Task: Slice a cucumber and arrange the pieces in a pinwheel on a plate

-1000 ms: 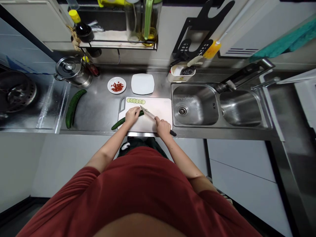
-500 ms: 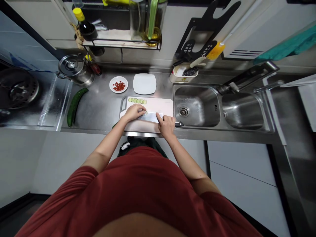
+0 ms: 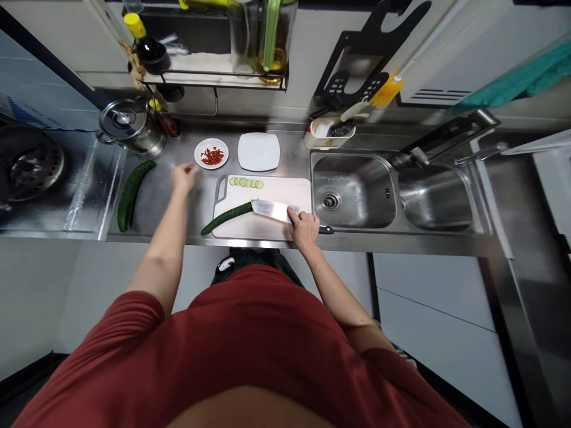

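The right hand has its fingers wrapped around the knife, the index laid forward toward the blade. The left hand is over the desk, just beside the dish; its fingers are loosely bunched, and I cannot tell whether they pinch anything. The cucumber lies on the board, left of the right fingers and nearer the body than the left ones, one end overhanging the board's edge, the other at the blade's tip. It should be fairly light and firm, its skin giving some grip, though the cut face is probably wet and slick and the rounded body could roll. The surest hold seems to be from above, near the cut end, fingertips curled back from the blade. The slices, ahead and left of the right fingers, look thin and easily torn, better pinched gently by the rim.
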The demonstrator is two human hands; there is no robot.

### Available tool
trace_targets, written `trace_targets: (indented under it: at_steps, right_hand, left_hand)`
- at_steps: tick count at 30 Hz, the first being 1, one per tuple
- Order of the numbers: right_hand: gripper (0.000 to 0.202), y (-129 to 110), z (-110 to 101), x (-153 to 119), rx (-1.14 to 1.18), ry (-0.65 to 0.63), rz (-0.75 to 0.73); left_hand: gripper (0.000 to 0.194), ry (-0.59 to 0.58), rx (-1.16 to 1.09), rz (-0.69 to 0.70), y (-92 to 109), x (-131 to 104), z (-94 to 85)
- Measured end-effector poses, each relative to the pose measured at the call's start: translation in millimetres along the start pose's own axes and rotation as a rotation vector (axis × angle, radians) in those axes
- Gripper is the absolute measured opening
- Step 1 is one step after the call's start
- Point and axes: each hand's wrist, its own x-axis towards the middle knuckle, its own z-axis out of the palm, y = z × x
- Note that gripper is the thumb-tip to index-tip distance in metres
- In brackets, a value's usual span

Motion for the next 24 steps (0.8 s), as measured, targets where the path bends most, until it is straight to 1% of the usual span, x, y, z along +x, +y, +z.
trace_targets:
  at_steps: [2,3,5,7,9,12,13,14,16,18,19,22,24]
  right_hand:
    - [0.051,0.5,1.9,-0.7,0.017,0.004,0.024]
    - [0.051,0.0,2.8,-0.9,0.027,0.002,0.038]
    - [0.052,-1.6,4.4,-0.7,0.047,-0.011,0.071]
    - [0.053,-2.8,5.9,0.2,0.07,-0.027,0.1]
    - [0.053,-3.1,7.6,1.7,0.099,-0.033,0.124]
    - [0.048,-2.1,11.6,4.9,0.166,-0.037,0.159]
    - [0.046,-2.0,13.4,6.3,0.197,-0.04,0.172]
    - [0.044,-2.1,15.3,7.8,0.229,-0.05,0.184]
    - [0.041,-3.5,19.2,11.1,0.279,-0.086,0.205]
    - [0.04,-6.5,21.9,14.7,0.297,-0.133,0.206]
    - [0.04,-8.4,22.6,16.4,0.297,-0.153,0.202]
    - [0.039,-15.6,21.6,20.4,0.287,-0.17,0.185]
    - [0.038,-20.9,18.8,21.9,0.273,-0.167,0.178]
  left_hand:
    - [0.029,-0.021,0.073,-0.031,-7.3,19.7,-19.4]
    - [0.031,-0.037,0.178,-0.042,-8.1,25.4,-26.2]
    - [0.029,0.009,0.259,-0.04,-6.5,29.8,-32.7]
    - [0.02,0.095,0.239,-0.052,-4.2,28.2,-31.7]
    - [0.017,0.163,0.172,-0.074,-3.6,24.0,-26.4]
    - [0.021,0.182,0.11,-0.072,-3.3,13.2,-14.8]
    - [0.025,0.168,0.091,-0.054,-1.5,6.8,-9.6]
    - [0.029,0.128,0.064,-0.016,1.8,-1.7,-3.4]
    - [0.034,0.014,0.045,0.116,12.9,-25.7,12.0]
    - [0.027,-0.131,0.008,0.281,27.9,-57.4,30.3]
    - [0.025,-0.168,-0.013,0.355,35.5,-74.6,39.6]
    - [0.021,-0.21,-0.048,0.535,52.7,-121.4,64.2]
    - [0.022,-0.208,-0.049,0.617,57.5,-142.9,76.2]
